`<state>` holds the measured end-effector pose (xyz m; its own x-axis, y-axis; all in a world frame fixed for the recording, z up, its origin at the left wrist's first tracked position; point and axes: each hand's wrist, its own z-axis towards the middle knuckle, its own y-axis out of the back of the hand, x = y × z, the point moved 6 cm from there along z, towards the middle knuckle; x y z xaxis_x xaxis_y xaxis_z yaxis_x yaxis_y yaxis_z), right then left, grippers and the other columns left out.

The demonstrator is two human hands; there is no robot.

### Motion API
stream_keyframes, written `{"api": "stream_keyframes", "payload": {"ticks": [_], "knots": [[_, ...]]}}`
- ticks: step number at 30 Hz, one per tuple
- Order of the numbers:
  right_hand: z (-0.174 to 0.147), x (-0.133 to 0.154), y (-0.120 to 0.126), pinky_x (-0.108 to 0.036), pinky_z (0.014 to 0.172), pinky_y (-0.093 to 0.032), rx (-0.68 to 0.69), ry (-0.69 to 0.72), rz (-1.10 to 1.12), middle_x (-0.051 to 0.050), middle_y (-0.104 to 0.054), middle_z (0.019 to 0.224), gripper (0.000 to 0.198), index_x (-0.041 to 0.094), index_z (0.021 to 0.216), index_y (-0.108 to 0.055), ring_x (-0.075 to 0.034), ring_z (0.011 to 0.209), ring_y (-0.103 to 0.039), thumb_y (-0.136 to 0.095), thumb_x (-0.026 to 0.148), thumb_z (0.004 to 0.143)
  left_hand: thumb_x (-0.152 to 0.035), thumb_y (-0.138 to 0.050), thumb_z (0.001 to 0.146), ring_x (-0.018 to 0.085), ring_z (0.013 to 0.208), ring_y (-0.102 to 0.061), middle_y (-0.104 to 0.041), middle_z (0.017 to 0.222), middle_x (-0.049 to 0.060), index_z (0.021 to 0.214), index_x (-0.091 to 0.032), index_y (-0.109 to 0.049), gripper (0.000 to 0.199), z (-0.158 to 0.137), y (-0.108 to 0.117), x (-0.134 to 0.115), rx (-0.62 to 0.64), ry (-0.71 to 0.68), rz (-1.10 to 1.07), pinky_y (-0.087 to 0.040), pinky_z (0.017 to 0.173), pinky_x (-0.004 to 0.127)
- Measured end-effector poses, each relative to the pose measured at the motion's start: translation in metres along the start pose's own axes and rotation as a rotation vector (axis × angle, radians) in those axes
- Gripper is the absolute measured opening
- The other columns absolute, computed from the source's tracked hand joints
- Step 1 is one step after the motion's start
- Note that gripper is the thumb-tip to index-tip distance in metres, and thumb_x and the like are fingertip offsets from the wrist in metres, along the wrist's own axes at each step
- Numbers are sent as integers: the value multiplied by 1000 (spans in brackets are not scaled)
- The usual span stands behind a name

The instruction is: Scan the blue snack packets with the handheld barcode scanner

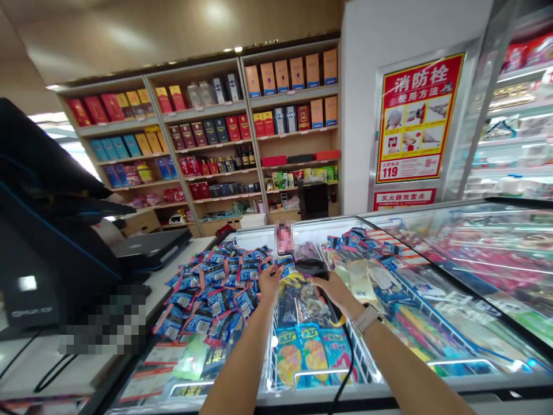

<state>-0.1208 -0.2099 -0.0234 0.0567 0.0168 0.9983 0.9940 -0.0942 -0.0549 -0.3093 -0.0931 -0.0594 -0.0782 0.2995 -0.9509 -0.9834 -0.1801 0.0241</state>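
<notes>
My right hand (330, 288) is wrapped round a black handheld barcode scanner (311, 266), its cable (349, 363) hanging toward me. To its left, the fingers of my left hand (269, 282) are closed at the edge of a small blue packet (287, 268), in front of the scanner's head. Many similar blue and pink packets (224, 276) with barcodes lie heaped left of my left hand on the chest freezer's glass top. Under my hands, bagged foods (310, 346) show inside a white wire basket (326, 376).
A second pile of blue packets (356, 237) lies at the freezer's far side. At left stand a black checkout terminal (38, 248) and a flat black box (151, 245) on a counter. Shelves of boxed goods (211, 132) and a red poster (420, 115) are behind.
</notes>
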Motion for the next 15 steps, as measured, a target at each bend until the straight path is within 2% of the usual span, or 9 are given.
{"api": "stream_keyframes", "payload": {"ticks": [5, 10, 15], "knots": [[-16, -1, -1, -29, 37, -29, 32, 36, -180, 0, -50, 38, 27, 22, 50, -54, -13, 31, -41, -64, 33, 73, -42, -69, 69, 16, 61, -57, -62, 58, -1, 62, -17, -69, 26, -3, -2, 1, 6, -39, 52, -42, 62, 24], [-13, -5, 2, -28, 38, -30, 27, 28, -207, 1, -49, 38, 34, 21, 46, -50, -13, 32, -43, -64, 37, 74, -43, -71, 67, 20, 71, -63, -70, 71, 3, 72, -16, -73, 28, -3, -2, 4, 1, -2, 12, -45, 67, 27], [-9, -12, 6, -28, 39, -33, 38, 19, -182, 1, -49, 39, 34, 21, 49, -51, -13, 34, -44, -63, 40, 75, -44, -70, 67, 20, 69, -63, -70, 70, 3, 73, -15, -73, 29, -4, -4, 6, 24, 11, -2, -46, 67, 29]]}}
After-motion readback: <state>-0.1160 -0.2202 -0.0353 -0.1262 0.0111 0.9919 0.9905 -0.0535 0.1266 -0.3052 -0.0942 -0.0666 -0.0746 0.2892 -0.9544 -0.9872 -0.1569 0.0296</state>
